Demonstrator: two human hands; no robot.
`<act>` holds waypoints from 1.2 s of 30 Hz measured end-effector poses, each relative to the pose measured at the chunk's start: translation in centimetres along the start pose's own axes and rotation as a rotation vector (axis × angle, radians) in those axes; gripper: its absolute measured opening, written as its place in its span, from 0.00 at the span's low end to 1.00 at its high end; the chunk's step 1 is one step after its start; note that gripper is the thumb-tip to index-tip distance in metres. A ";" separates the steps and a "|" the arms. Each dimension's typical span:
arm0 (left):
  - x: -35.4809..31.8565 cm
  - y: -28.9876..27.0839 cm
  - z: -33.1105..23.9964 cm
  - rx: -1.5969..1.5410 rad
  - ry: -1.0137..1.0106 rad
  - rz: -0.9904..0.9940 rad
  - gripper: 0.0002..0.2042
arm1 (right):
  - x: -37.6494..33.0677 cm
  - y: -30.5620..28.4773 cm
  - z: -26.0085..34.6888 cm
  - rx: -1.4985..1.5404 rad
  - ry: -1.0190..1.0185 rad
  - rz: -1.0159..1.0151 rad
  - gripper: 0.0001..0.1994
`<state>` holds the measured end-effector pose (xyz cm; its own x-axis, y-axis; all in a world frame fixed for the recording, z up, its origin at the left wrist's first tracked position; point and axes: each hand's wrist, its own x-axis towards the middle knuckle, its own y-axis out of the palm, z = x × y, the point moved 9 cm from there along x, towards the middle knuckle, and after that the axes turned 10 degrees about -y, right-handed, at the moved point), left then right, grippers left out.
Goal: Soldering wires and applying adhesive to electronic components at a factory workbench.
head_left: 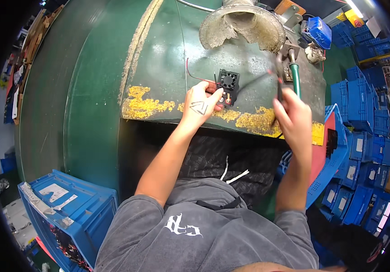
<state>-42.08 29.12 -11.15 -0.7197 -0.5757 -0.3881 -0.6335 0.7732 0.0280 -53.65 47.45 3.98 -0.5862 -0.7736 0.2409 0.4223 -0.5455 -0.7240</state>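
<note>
My left hand [199,103] pinches a small black fan module [228,80] by its near left edge, above the green worktop. A round fan sits in its far half, and a thin red wire [189,71] loops away to the left. My right hand [294,115] is closed around a thin dark tool [280,84], raised right of the module and apart from it. Motion smears the tool and hand, so its exact kind cannot be made out. Just beyond stands a green-handled soldering iron [295,79], tip end toward a holder.
A dirty metal extraction hood [242,27] hangs over the bench's far side. The green worktop [163,68] has a worn yellow front edge. Blue crates [90,199] stand at lower left, and more blue bins [358,104] are stacked at right. A blue object [318,32] lies at far right.
</note>
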 end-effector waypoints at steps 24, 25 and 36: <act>2.1 0.8 -1.8 -0.001 0.036 -0.013 0.15 | 12.0 9.5 -9.3 -0.671 0.039 0.090 0.12; 2.2 0.9 -1.9 -0.008 0.036 -0.017 0.16 | 11.4 8.9 -8.7 -0.661 0.000 0.005 0.12; 2.9 0.8 -1.1 -0.088 0.084 -0.015 0.08 | -1.7 4.6 -1.2 -0.147 -0.076 -0.189 0.07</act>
<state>-44.97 27.75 -11.24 -0.7292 -0.6098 -0.3103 -0.6638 0.7405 0.1048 -51.56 46.65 -0.59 -0.5892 -0.6874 0.4246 0.2016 -0.6340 -0.7466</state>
